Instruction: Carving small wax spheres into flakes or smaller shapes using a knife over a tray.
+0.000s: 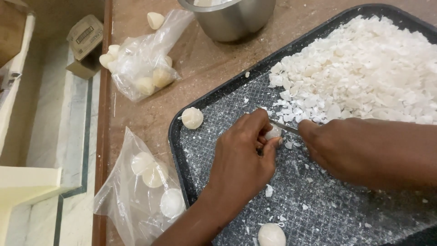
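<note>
Over the dark tray (182,150), the left hand (241,159) has its fingers curled together, pinching a small white lump (273,132) at the fingertips, just above the tray's textured floor. The right hand (359,148) comes in from the tray's right side, closed around a knife; only the thin blade (284,127) shows, its tip touching the lump, and the handle is hidden inside the grip. Toward the tray's far right corner lies a big heap of white shavings (364,73), and loose flakes are scattered around the hands. One whole white ball (192,118) rests at the tray's left rim, another (271,234) at its near edge. Left of the tray on the table (150,114) sit two clear plastic bags (141,64) (136,196) of similar balls, and beyond the tray stands a steel pot (234,18). The risk looks plain: the blade works very close to the pinching fingertips, so a slip off the small, rounded lump could nick a finger, and a loose pinch could let the piece pop free across the tray.
</note>
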